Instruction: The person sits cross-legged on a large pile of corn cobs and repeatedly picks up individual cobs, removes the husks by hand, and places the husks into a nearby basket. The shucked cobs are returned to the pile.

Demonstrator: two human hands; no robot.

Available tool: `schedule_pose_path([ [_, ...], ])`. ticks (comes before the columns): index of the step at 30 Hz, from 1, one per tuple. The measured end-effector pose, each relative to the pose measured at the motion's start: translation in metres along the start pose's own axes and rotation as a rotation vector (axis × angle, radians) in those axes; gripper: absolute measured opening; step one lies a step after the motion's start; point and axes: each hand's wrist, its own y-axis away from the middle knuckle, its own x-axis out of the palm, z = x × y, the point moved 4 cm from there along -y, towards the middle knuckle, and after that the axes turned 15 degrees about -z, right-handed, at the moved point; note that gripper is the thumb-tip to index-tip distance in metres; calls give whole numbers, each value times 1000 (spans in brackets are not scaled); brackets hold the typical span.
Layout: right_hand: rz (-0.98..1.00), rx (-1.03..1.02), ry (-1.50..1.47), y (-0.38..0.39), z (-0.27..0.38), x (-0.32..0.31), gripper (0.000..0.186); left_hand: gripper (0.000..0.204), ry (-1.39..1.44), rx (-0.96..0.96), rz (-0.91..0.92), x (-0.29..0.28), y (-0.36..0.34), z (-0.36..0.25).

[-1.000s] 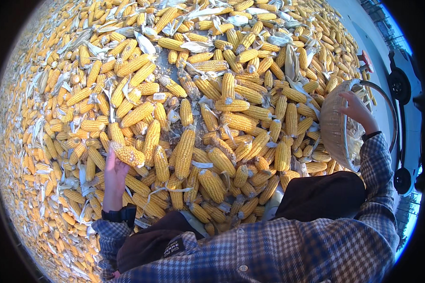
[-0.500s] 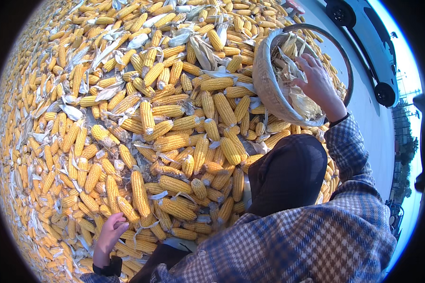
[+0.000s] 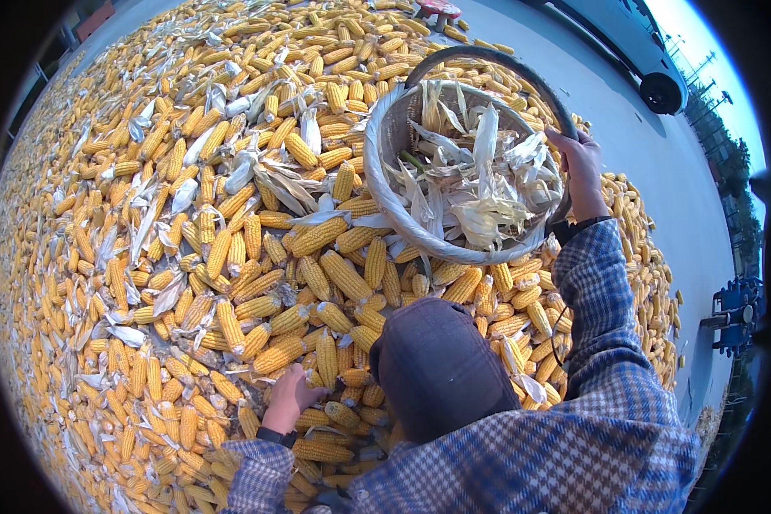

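My right hand [image 3: 581, 167] is closed round the dark curved handle [image 3: 522, 64] of a woven basket [image 3: 384, 184], on its right side. Pale dry corn husks [image 3: 480, 171] fill the basket, which rests tilted on the heap of corn. Lower down, my left hand [image 3: 291, 397] hovers close over yellow corn cobs [image 3: 278, 353], its thumb out to the side and nothing seen in it. Its fingertips are partly hidden behind the back of the hand. My dark-trousered knee [image 3: 441, 368] rises between the two hands.
Husked cobs and loose husks [image 3: 274, 184] spread across the ground to the left and far side. Beyond the pile's right edge runs grey pavement [image 3: 651, 197], with a pale vehicle [image 3: 634, 51] at the far right. A small red-topped stool [image 3: 439, 10] stands at the far edge.
My right hand has gone from above the husks to the basket handle and closed on it. The view has shifted, and my left hand appears farther forward and to the right over the cobs.
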Motion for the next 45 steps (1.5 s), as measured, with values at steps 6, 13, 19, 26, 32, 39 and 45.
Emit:
schedule_pose_path([
  [6, -69, -100, -3, -64, 37, -12, 27, 74, -58, 145, 121, 82, 1, -48],
  [13, -10, -91, 242, -112, -21, 68, 37, 54, 180, -125, 310, 51, 25, 8],
  [19, 17, 86, 148, -143, -86, 62, 39, 38, 223, -639, 219, -153, 154, 167],
  [26, 9, 65, 97, -175, -105, 37, 40, 34, 854, -1294, 410, -142, 337, 146],
  [32, 196, 136, 30, -201, -104, 70, 38, 35, 800, -1067, 383, -138, 298, 45],
  [39, 393, 130, -80, -232, -114, 74, 37, 36, 778, -770, 293, -141, 130, -51],
  [45, 356, 97, -28, -230, -104, 64, 36, 36, 772, -585, 264, -140, 22, -101],
])
